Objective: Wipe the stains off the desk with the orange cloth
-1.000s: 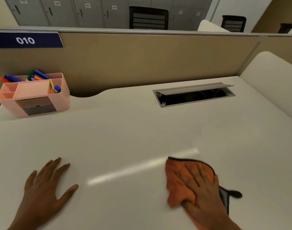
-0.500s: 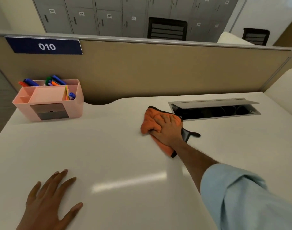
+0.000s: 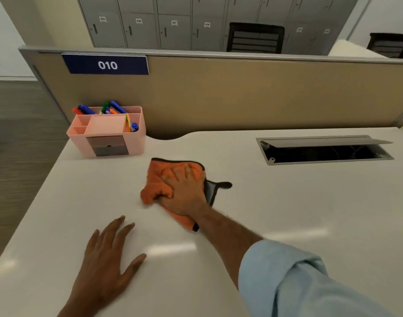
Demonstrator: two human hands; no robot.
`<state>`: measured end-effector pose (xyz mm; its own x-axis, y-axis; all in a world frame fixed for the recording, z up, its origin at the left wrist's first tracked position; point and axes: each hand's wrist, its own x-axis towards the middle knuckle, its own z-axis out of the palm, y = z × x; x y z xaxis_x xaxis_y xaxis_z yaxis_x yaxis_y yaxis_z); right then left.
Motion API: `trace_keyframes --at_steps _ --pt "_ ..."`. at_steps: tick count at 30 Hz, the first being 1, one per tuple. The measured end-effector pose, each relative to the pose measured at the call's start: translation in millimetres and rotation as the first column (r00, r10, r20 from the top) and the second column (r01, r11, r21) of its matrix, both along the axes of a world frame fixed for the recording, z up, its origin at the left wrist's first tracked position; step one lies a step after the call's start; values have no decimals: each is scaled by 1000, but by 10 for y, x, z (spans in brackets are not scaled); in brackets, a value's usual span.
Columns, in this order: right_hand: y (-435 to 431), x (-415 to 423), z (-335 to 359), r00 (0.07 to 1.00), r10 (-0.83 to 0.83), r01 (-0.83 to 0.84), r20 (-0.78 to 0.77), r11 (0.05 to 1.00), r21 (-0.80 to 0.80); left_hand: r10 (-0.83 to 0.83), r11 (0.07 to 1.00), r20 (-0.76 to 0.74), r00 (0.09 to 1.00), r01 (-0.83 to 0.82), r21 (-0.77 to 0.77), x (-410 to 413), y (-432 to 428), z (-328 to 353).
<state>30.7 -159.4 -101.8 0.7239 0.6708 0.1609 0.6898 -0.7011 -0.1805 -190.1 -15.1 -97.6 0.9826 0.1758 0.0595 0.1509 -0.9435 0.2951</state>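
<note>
The orange cloth [image 3: 158, 183], edged in black with a grey underside showing at its right, lies bunched on the white desk [image 3: 299, 213] near the middle. My right hand [image 3: 186, 193] presses down on it, fingers spread over the top and thumb curled into the fabric. Nearer to me on the left, my left hand [image 3: 106, 259] rests flat on the desk, fingers apart, holding nothing. I cannot make out any stains on the desk surface.
A pink organiser [image 3: 106, 131] with coloured pens stands at the back left. An open cable hatch [image 3: 324, 151] is sunk into the desk at the back right. A tan partition [image 3: 253, 94] with a "010" sign closes the far side. The desk's left edge drops to the floor.
My right hand has carried the cloth from the near right up toward the cable hatch, then left toward the organiser. The left hand has stayed flat on the desk.
</note>
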Motion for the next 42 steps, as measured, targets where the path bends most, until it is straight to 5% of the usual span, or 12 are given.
trace_keyframes --at_steps 8,15,20,26,34,39,42 --pt "-549 -1114 -139 989 107 -102 -106 993 52 68 992 71 995 -60 -109 -100 11 145" --pt "-814 -1447 -63 989 -74 82 -131 995 62 39 998 43 998 -37 -50 -73 143 320" --pt "-610 -1396 36 912 -380 390 -157 920 41 31 999 44 999 -29 -41 -73 289 370" --pt "-1073 -1684 2 987 -120 122 -106 992 12 -36 999 3 999 37 -16 -95 336 374" --pt "-1318 -1381 28 894 -435 428 -107 900 -81 -56 998 -5 998 56 -24 -51 453 343" --pt "-1386 -1245 16 973 -203 200 -112 979 -41 -63 998 11 998 63 -15 110 424 313" --pt "-1765 -1269 -30 972 -234 234 -39 972 12 -59 998 24 998 60 -12 194 441 284"
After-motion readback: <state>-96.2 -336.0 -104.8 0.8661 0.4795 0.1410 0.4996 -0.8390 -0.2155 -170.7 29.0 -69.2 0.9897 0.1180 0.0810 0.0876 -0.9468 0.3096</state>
